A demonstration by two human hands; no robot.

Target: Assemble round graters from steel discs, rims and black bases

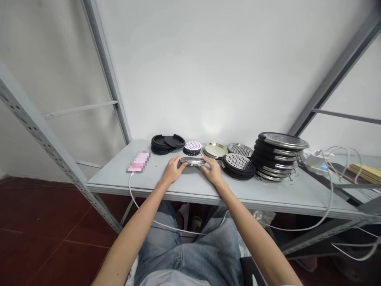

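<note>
Silvery metal shows between your two hands: a thin round disc (192,162), seen close to edge-on, at the middle of the grey table (187,186) and on your side of the row of parts. Your left hand (173,169) has its thumb and fingers drawn in on one end of it, with only the disc's thickness between them. Your right hand (212,171) grips the other end the same way. Whether its underside touches the tabletop, you cannot tell from here.

The step in hand looks like handling or fitting this one piece with both hands. The next move seems to call for an even pinch at both ends, keeping the disc level so that neither edge slips.

Just beyond your fingers stand a small perforated stack (192,147) and a gold-coloured round lid (215,149); a perforated metal disc on black rings (239,163) sits just right of your right hand, so sideways room there looks tight. The tall stack (275,157) rises further right, and black holders (162,147) lie behind your left hand, to its left.
</note>
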